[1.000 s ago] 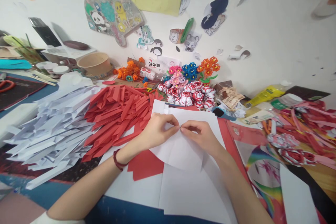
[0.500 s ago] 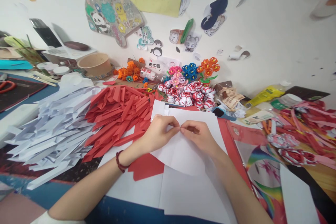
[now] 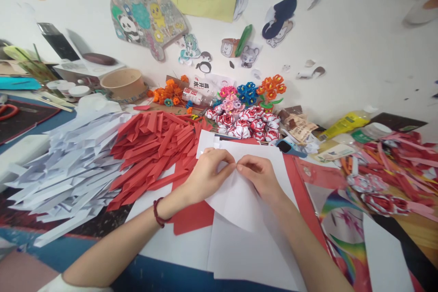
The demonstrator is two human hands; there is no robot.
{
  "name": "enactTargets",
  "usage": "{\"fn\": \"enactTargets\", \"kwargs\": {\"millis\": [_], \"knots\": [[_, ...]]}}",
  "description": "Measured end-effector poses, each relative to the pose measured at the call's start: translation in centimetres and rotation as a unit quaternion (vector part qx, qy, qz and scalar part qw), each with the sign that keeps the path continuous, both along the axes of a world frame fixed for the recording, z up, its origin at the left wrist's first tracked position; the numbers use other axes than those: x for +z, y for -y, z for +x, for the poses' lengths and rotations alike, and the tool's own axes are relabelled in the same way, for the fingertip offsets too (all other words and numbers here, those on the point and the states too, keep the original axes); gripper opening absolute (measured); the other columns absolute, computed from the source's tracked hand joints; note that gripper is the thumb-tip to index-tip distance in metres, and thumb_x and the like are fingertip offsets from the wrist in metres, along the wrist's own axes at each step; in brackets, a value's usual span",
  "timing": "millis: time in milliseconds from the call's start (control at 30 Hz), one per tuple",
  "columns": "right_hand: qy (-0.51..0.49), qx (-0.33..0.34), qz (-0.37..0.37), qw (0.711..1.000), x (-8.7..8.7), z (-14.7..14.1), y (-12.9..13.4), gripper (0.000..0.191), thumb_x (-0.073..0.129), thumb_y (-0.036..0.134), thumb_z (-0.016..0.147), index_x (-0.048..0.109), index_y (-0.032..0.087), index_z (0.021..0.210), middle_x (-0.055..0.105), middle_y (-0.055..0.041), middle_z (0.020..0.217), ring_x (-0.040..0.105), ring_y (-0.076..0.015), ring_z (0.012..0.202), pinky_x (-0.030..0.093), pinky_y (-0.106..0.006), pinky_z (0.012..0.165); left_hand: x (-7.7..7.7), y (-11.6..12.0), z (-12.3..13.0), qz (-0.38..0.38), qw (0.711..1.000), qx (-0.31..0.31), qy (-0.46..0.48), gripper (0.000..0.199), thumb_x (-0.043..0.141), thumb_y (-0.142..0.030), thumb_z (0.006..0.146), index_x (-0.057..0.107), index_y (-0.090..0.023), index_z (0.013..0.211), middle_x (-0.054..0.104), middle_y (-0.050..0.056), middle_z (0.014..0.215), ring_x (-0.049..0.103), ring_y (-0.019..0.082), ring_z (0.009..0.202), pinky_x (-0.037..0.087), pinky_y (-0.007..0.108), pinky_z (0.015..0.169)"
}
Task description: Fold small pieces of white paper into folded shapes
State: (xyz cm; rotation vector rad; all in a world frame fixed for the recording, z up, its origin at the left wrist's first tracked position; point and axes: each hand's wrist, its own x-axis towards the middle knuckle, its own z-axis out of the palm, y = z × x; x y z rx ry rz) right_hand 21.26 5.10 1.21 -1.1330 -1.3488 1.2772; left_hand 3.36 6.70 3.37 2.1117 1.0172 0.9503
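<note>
Both hands meet fingertip to fingertip at the upper edge of a sheet of white paper, which hangs below them and bends at its lower edge. My left hand pinches it with thumb and forefinger; a dark red cord bracelet circles that wrist. My right hand pinches the same edge just to the right. What lies exactly between the fingertips is hidden. Beneath are more white sheets and a piece of red paper.
To the left lie piles of folded white strips and folded red strips. Red-and-white paper flowers sit behind the hands, near a blue smartwatch. At right are ribbons and a yellow bottle. Scissors rest far left.
The fingertips have shifted very slightly right along the paper's edge, and the hanging sheet has swung a little, its lower left edge drawing inward. Both hands keep their pinch.
</note>
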Motion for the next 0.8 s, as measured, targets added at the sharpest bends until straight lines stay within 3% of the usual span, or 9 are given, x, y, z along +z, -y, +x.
{"fn": "enactTargets", "kwargs": {"millis": [200, 367, 533, 800], "knots": [[-0.001, -0.008, -0.005, 1.0, -0.2, -0.1, 0.0, 0.021, 0.07, 0.038, 0.074, 0.064, 0.018, 0.07, 0.057, -0.0004, 0.066, 0.051, -0.0139, 0.061, 0.04, -0.025, 0.055, 0.1, 0.1, 0.1, 0.006, 1.0, 0.007, 0.004, 0.009, 0.054, -0.022, 0.088, 0.06, -0.019, 0.082, 0.068, 0.0, 0.084, 0.058, 0.015, 0.079, 0.039, 0.031, 0.082], [0.072, -0.006, 0.032, 0.997, 0.0, 0.1, -0.3, 0.022, 0.065, 0.04, 0.079, 0.065, 0.019, 0.075, 0.062, -0.0014, 0.072, 0.056, -0.0165, 0.068, 0.044, -0.026, 0.061, -0.5, -0.6, 0.0, 0.016, 1.0, 0.019, -0.013, 0.011, 0.053, -0.026, 0.089, 0.061, -0.02, 0.083, 0.069, 0.001, 0.085, 0.06, 0.016, 0.08, 0.039, 0.031, 0.083], [0.271, -0.058, 0.152, 0.949, -0.9, 1.6, -1.4, 0.017, 0.057, 0.033, 0.085, 0.066, 0.02, 0.08, 0.068, -0.0038, 0.084, 0.061, -0.0195, 0.08, 0.045, -0.031, 0.076, -1.7, -2.6, -0.9, 0.042, 0.995, 0.046, -0.083, 0.009, 0.057, -0.026, 0.087, 0.064, -0.021, 0.084, 0.072, -0.002, 0.087, 0.063, 0.015, 0.082, 0.032, 0.034, 0.087], [0.38, -0.11, 0.159, 0.904, -4.2, 2.9, -3.5, 0.015, 0.056, 0.029, 0.082, 0.067, 0.021, 0.077, 0.07, -0.0041, 0.081, 0.063, -0.0206, 0.078, 0.046, -0.033, 0.077, -3.9, -4.2, -0.7, 0.06, 0.969, 0.096, -0.221, 0.012, 0.058, -0.028, 0.085, 0.064, -0.019, 0.078, 0.072, 0.003, 0.08, 0.065, 0.019, 0.077, 0.034, 0.034, 0.079]]}}
